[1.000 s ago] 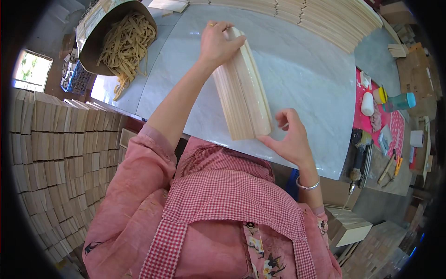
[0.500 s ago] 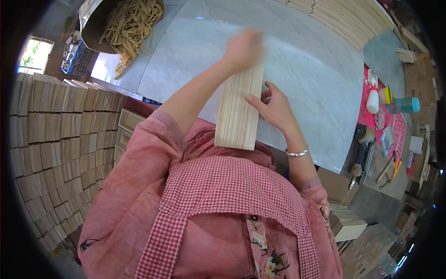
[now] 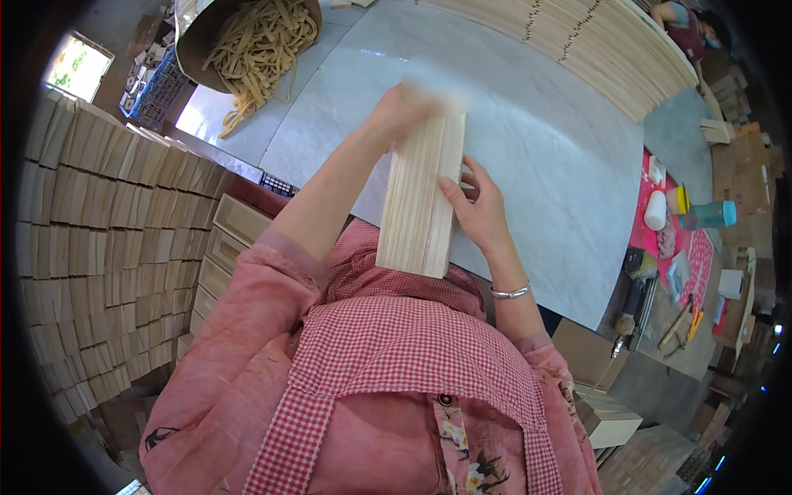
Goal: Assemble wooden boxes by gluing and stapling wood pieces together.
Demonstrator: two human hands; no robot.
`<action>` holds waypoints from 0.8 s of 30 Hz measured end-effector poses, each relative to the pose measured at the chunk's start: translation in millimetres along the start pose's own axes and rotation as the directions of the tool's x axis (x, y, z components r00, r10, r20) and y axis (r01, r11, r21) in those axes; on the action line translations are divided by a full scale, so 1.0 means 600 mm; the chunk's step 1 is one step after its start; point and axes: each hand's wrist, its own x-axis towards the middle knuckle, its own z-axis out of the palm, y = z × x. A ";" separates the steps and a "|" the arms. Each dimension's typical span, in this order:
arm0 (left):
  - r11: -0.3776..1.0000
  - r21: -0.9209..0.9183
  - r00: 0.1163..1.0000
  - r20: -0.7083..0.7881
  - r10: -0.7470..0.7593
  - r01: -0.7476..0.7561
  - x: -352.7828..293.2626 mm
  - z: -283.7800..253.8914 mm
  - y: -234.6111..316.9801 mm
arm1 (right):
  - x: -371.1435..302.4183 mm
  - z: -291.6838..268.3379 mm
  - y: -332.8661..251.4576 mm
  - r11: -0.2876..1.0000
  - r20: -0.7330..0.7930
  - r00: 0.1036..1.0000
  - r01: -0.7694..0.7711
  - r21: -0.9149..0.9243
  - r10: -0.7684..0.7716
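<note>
A long, pale wooden block with lengthwise lines on its upper face lies between my hands, its near end reaching over the table edge close to my apron. My right hand grips its right side, thumb on top and fingers along the edge. At the block's far end, my left hand is smeared by motion. A pale blur lies beside its fingers, and I cannot make out whether it holds anything. The block rests at the near edge of the marbled white table.
A container of tan strips stands at the back left. Long wooden strips lie in rows at the back right. Stacked wooden pieces rise at my left. A white bottle and teal jar stand right; a person is beyond.
My left hand has moved left and a little nearer at the block's far end. The right hand still holds the block's side. The whole view has shifted slightly.
</note>
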 end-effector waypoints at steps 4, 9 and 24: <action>0.947 -0.283 0.984 0.047 0.174 -0.153 -0.010 -0.014 0.030 | -0.010 -0.002 -0.046 0.996 -0.052 0.996 0.067 -0.050 -0.070; 0.325 0.586 0.447 0.071 0.892 -0.742 -0.023 -0.050 0.094 | 0.023 -0.061 -0.094 0.924 -0.032 0.950 0.293 -0.244 -0.310; 0.599 0.348 0.691 0.419 0.589 -0.721 -0.099 0.143 0.158 | -0.032 -0.401 -0.221 0.446 -0.095 0.632 0.424 -0.788 -0.769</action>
